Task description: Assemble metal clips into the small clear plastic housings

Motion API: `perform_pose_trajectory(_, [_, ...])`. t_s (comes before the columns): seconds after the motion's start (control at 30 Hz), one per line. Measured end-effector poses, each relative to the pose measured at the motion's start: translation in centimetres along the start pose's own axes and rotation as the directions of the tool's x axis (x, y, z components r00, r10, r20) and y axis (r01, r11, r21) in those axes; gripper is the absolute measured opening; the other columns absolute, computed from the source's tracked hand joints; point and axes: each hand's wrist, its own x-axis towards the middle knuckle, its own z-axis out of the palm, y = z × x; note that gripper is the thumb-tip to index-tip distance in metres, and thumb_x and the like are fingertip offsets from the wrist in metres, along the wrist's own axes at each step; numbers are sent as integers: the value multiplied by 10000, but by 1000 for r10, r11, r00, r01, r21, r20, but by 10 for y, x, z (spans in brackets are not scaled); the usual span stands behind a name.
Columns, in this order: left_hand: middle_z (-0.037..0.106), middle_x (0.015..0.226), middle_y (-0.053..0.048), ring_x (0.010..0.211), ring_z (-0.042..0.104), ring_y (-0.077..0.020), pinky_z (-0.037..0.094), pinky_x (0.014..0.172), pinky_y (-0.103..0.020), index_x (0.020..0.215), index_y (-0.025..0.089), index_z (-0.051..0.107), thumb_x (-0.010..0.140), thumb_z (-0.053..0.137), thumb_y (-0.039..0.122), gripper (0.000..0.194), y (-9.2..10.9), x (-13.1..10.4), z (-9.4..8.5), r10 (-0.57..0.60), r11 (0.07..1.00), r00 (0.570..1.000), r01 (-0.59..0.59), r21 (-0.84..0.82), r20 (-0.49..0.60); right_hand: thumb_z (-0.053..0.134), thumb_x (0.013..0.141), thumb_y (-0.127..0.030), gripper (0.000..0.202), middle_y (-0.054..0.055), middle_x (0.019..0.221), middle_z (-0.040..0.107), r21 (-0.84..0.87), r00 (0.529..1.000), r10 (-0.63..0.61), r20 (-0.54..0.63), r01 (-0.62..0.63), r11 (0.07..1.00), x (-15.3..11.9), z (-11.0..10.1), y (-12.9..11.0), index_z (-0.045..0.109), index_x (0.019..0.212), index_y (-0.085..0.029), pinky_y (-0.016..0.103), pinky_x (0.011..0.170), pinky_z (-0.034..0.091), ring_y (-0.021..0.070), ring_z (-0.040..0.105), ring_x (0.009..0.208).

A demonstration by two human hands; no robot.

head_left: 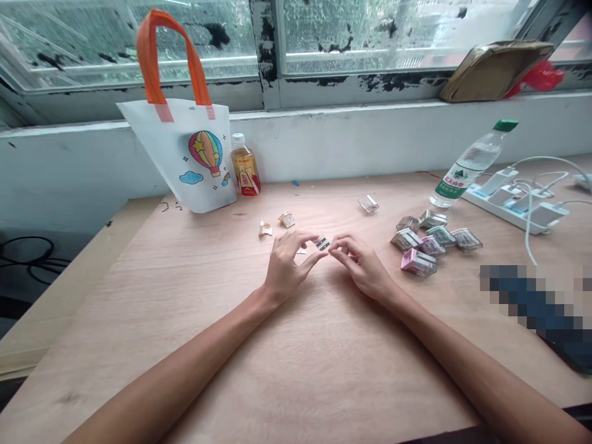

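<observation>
My left hand point(287, 265) pinches a small sharpener piece point(322, 243) with dark and silver strips between thumb and fingers. Close against its right side, my right hand point(358, 262) has its thumb and fingertips pressed together; whatever they hold is too small to make out. A small light piece point(301, 251) lies by my left fingers. Beyond that hand sit two cream plastic parts point(265, 229), point(287, 219). A clear plastic cover point(369, 203) rests farther back. To the right, several sharpeners with clear covers form a group, including a pink one point(419, 263).
On the wooden table point(222, 259) stand a white bag point(198, 160) with orange handles and a drink bottle point(246, 166) at the back left. A water bottle point(469, 166), a power strip point(509, 203) with cables and a blurred dark object point(541, 314) are at the right.
</observation>
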Motion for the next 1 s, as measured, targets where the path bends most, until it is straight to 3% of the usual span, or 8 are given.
perform_pose_trajectory(0.07, [751, 1058, -46, 835, 654, -184, 476, 877, -380, 1112, 221, 661, 892, 752, 395, 294, 0, 0, 0, 17, 1000, 1000, -17, 20, -17, 567, 1001, -358, 156, 91, 1124, 583, 56, 993, 38, -110, -32, 998, 0, 0, -7, 646, 968, -228, 309, 732, 503, 214, 599, 997])
perform_pose_trajectory(0.17, [760, 1064, -45, 864, 667, -194, 473, 881, -383, 1089, 223, 674, 890, 754, 404, 281, 1, 0, -1, 43, 998, 999, -42, 55, -12, 559, 1004, -372, 170, 102, 1195, 536, 79, 984, 57, -170, -45, 996, -2, 3, -16, 653, 987, -230, 285, 678, 504, 218, 587, 1045])
perform_pose_trajectory(0.4, [786, 1042, -36, 1010, 696, -226, 453, 912, -389, 1061, 235, 693, 901, 745, 401, 237, 6, 0, -2, 79, 989, 997, -79, 125, 5, 540, 1015, -341, 158, 106, 1213, 521, 30, 990, 22, -140, -18, 999, -6, 8, -19, 652, 1004, -231, 315, 711, 534, 213, 604, 1005])
perform_pose_trajectory(0.73, [800, 1019, -15, 948, 719, -189, 450, 881, -358, 1036, 218, 702, 919, 733, 364, 190, 4, 1, -1, 201, 955, 979, -189, 227, -30, 530, 1017, -219, 95, 103, 1189, 547, -147, 983, -123, -136, 103, 984, -5, 7, -16, 622, 998, -207, 315, 680, 502, 146, 579, 783])
perform_pose_trajectory(0.87, [804, 1023, -17, 921, 730, -185, 459, 883, -362, 1041, 224, 711, 927, 722, 367, 183, 4, 1, -3, 230, 944, 973, -217, 250, -23, 552, 1010, -236, 74, 89, 1160, 562, -49, 989, -72, -127, 66, 997, -5, 8, -16, 619, 992, -210, 282, 638, 488, 137, 585, 777])
perform_pose_trajectory(1.0, [804, 1019, -10, 917, 732, -175, 462, 898, -361, 1032, 225, 711, 917, 736, 370, 187, 3, 1, -3, 251, 942, 967, -235, 239, -41, 550, 1017, -284, 95, 80, 1117, 601, 82, 993, -2, -121, 12, 997, -6, 8, -16, 615, 986, -223, 259, 638, 480, 182, 612, 949])
